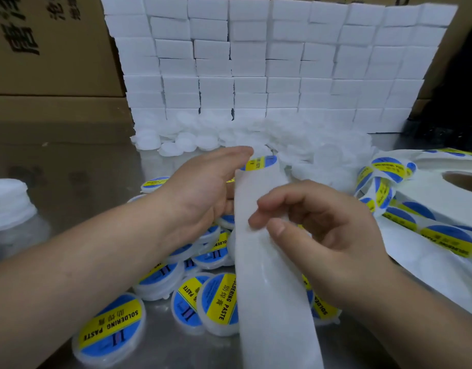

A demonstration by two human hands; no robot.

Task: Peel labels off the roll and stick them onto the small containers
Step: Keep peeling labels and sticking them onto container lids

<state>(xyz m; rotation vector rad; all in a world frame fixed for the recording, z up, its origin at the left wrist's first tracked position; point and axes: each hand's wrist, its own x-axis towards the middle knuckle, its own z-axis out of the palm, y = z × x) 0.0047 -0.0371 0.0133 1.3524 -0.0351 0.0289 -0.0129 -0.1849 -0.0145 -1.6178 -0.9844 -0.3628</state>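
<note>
Both hands work above the middle of a reflective metal worktop. The right hand pinches a white backing strip between thumb and curled fingers; the strip runs from the near edge of the worktop up between the two hands. At the strip's far end sits one blue-and-yellow label. The left hand lies against the left side of the strip with its fingers extended toward that label; the fingertips are beside the label, but whether they grip it cannot be told. Labelled containers, shallow round translucent pots with lids reading "SOLDERING PASTE", lie in a loose pile under and between the forearms, some flat and some tilted against their neighbours; one labelled container lies apart near the front left. Unlabelled containers form a heap toward the rear of the worktop, directly beyond the hands. Behind that heap, a wall of white boxes is stacked in rows along the rear edge. The label roll lies flat at the right edge, its cardboard core facing up, and a loose length of label-bearing backing loops out from it toward the hands. A stack of white lids or pots stands at the left edge; which of the two cannot be determined. Brown cartons stand behind the worktop at the rear left.
</note>
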